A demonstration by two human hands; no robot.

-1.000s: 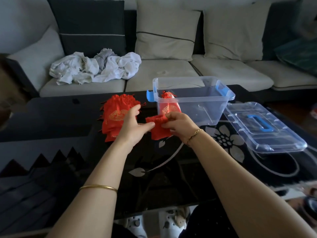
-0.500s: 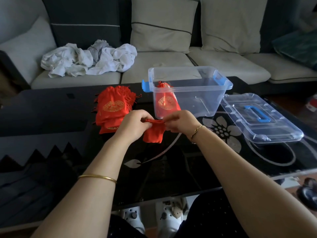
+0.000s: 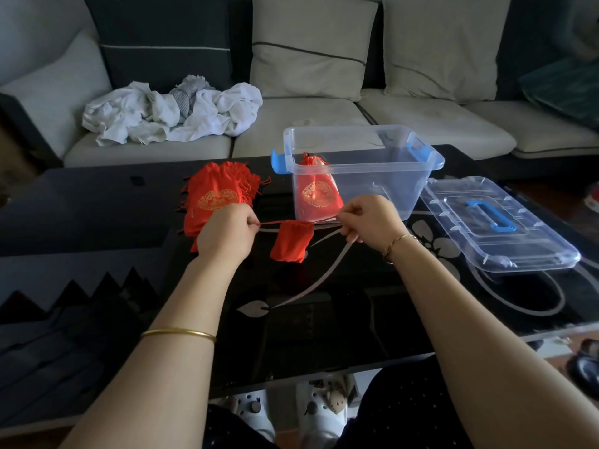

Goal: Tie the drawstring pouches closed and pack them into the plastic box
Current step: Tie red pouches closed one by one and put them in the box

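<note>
Pouch [image 3: 291, 241] before the plastic box [image 3: 389, 189] just cinched shut, my left grip [image 3: 227, 234] and right grip [image 3: 369, 225] each pinching its drawstring [image 3: 269, 223]; knotting comes next.

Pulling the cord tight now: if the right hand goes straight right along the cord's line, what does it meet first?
Probably the clear lid lying to the right of the right hand. The near corner of the plastic box sits just behind that line and might come first; depth is unclear.

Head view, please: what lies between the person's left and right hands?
A red pouch hangs between the left hand and right hand on its drawstring, seen in head view.
</note>
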